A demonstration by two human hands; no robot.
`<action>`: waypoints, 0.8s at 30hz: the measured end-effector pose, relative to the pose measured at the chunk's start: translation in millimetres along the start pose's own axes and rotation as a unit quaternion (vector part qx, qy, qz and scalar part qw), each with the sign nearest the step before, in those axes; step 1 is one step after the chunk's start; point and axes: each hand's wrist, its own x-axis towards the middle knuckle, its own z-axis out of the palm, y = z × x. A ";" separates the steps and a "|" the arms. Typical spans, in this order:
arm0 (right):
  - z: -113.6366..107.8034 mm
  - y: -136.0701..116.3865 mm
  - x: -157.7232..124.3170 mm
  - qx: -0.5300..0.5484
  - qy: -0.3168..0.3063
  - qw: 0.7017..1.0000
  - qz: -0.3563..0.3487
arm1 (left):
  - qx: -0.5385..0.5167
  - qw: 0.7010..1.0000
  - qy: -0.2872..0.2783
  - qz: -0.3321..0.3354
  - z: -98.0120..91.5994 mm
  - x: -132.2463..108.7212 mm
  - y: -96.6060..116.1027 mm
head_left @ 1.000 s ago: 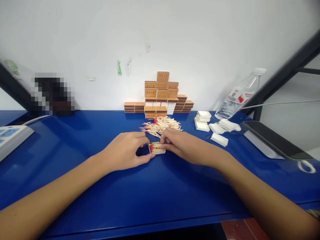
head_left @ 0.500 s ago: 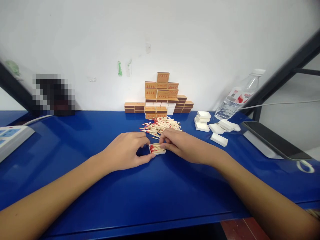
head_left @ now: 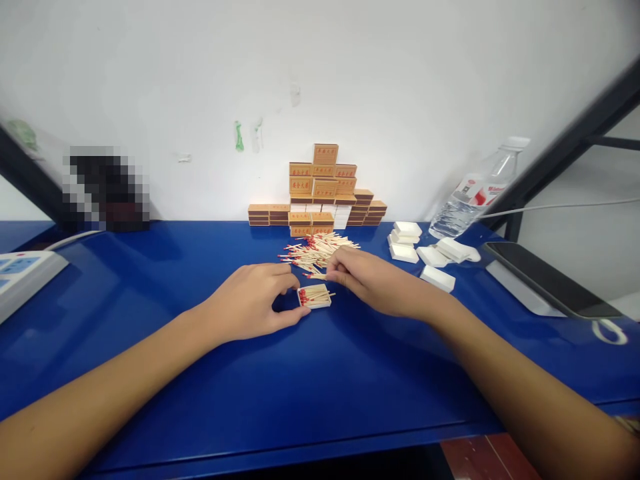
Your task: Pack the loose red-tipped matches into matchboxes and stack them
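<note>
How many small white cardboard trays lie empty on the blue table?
6 empty trays: three clustered beside the loose matches, two before the clear plastic bottle, one nearest the right hand. Others may be hidden.

A white wall (head_left: pixel 400 80) rises behind the glossy blue table (head_left: pixel 300 387), evenly lit.

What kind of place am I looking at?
Probably a hand-packing bench for matches: stacked matchboxes against the wall, a loose match pile, empty white trays, and a filled tray on a blue table.
</note>
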 end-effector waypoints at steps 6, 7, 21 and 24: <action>-1.6 14.3 4.6 -0.060 0.037 0.997 0.019 | -0.004 1.000 0.005 -0.004 0.4 0.4 0.7; -2.7 12.6 4.3 -0.046 0.037 0.998 0.005 | -0.003 1.000 0.004 -0.003 0.3 0.3 0.8; 11.2 -5.3 4.5 0.037 0.000 0.997 -0.068 | -0.001 1.000 0.004 0.002 1.4 -0.3 0.2; 12.9 -7.2 5.6 0.032 0.007 0.997 -0.068 | -0.001 1.000 0.002 0.005 1.2 0.4 0.3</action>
